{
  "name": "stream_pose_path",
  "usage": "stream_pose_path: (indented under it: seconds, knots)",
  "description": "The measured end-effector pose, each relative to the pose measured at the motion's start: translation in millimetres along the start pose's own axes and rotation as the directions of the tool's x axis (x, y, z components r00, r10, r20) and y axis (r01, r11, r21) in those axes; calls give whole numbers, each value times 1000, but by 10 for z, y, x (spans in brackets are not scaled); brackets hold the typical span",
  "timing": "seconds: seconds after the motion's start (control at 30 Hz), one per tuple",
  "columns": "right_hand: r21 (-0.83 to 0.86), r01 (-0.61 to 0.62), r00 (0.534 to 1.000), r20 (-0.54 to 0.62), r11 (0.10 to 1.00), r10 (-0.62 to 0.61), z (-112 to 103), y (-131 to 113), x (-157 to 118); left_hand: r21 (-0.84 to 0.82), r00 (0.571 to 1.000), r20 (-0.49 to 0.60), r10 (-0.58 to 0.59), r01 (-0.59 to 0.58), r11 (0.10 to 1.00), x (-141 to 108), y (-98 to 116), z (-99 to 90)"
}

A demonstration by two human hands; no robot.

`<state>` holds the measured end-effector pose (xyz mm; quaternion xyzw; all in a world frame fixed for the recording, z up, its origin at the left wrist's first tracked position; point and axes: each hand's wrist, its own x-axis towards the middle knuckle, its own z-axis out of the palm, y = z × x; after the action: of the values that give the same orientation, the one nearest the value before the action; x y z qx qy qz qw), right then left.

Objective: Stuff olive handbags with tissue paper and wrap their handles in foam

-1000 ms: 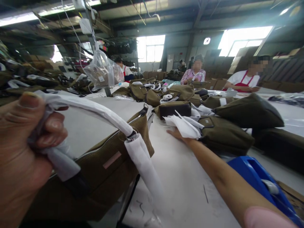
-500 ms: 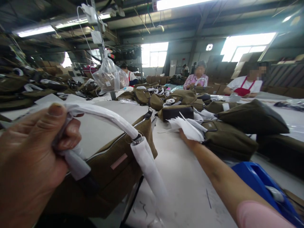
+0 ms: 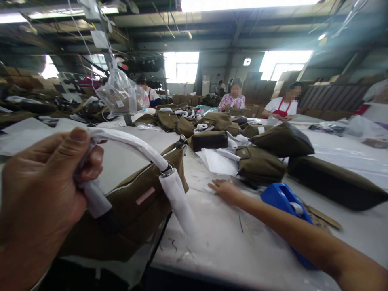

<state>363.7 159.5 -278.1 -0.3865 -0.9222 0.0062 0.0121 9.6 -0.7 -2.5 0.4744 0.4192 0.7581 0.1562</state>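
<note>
My left hand (image 3: 57, 178) is closed round the white-wrapped handle (image 3: 130, 145) of an olive-brown handbag (image 3: 130, 218), holding it up at the table's near edge. The bag has a silver zip, a small pink label (image 3: 145, 196) and a ring where the handle meets a white-wrapped strap (image 3: 176, 198). My right hand (image 3: 224, 190) lies low over the white tabletop, fingers stretched out and apart, with no object visible in it. Just beyond its fingertips are thin white paper sheets (image 3: 216, 161), beside another olive bag (image 3: 259, 163).
Several more olive bags (image 3: 281, 139) are piled across the table. A blue tape dispenser (image 3: 280, 198) stands by my right forearm, with a flat brown strip (image 3: 325, 218) next to it. A clear plastic bag (image 3: 119, 91) hangs from a post. Other people (image 3: 281, 107) sit across the table.
My right hand has let go of the white paper and drawn back nearer over the tabletop. My left hand keeps its hold on the handle. The view has turned somewhat to the right.
</note>
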Motion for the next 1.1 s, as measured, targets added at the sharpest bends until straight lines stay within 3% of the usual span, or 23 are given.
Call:
stream_pose_path:
  seconds: [0.2,0.4,0.5,0.67,0.77,0.9,0.97,1.1]
  knots:
    - [-7,106,994,32,994,-105,-124,-65,-556,-31,998,54,12,-10,999,-85,107,206]
    - [36,148,983,108,988,-151,-428,-46,-971,-118,992,119,50,-36,992,-241,205,635]
    - [73,104,988,108,992,-112,-621,-58,-1165,-196,984,177,24,11,981,-358,63,858]
    - [120,-42,999,-14,992,44,-793,-13,-1435,-189,950,307,-52,114,975,-689,-232,1194]
    - [158,-91,994,-45,983,100,-831,-45,-1608,-144,926,376,-32,92,985,-815,-244,1350]
    - [199,-87,994,-55,976,100,-811,-271,-1879,-169,915,401,41,30,985,-788,-134,1491]
    - [212,-40,998,-47,976,51,-745,-417,-1993,-124,875,481,61,-1,992,-775,-108,1544]
    - [222,16,997,-82,975,3,-512,-664,-2078,23,713,699,-48,45,999,-881,-219,1637]
